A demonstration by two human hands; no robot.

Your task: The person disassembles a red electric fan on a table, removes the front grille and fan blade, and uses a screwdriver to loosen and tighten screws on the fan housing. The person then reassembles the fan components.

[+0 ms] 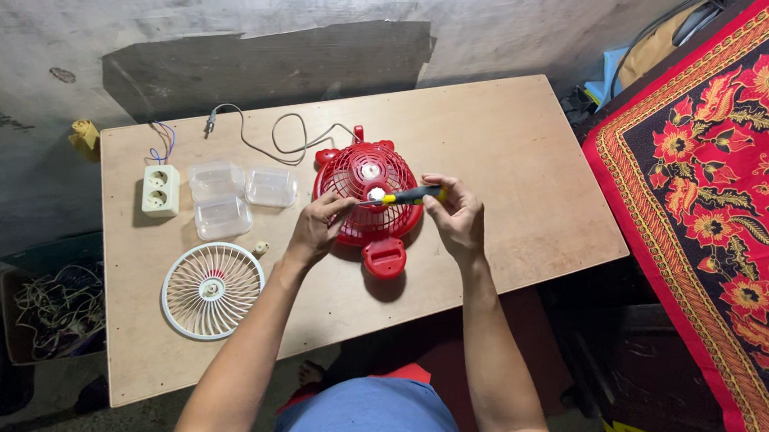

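Red plastic fan (366,183) | ribbed round grille | right hand (457,217) grips screwdriver (410,195)

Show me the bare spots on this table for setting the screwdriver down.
Bare patches on the table: the wide right part beyond the red fan, and the near edge below the white grille. Crowded: the left, with socket strip, clear boxes and cord.

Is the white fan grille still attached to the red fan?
No, the white grille lies flat on the table, apart from the red fan.
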